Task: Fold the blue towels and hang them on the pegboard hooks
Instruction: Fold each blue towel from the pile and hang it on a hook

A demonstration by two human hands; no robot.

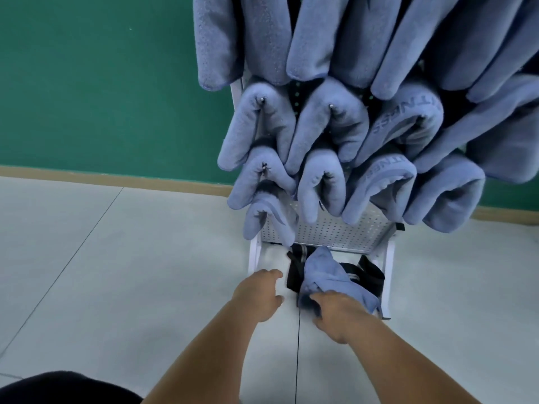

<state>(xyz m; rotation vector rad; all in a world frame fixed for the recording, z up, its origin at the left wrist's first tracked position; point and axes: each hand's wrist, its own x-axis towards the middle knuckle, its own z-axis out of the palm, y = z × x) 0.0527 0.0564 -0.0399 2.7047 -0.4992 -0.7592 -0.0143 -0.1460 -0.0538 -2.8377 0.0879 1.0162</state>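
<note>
Loose towel point(326, 272): crumpled, lying on a black bag point(370, 272) on the floor point(116, 258), under the lower edge of the pegboard point(329, 231)

Right hand point(335, 313): rests on the near edge of the loose towel, fingers curled down into the fabric and gripping it

Left hand point(259, 293): just beside the loose towel on its left, apart from it, fingers relaxed and extended, holding nothing

Folded towels point(329, 123): draped in rows over the hooks point(331, 106) of the pegboard, covering most of it, above both hands

Green wall point(87, 83): behind the pegboard
</note>
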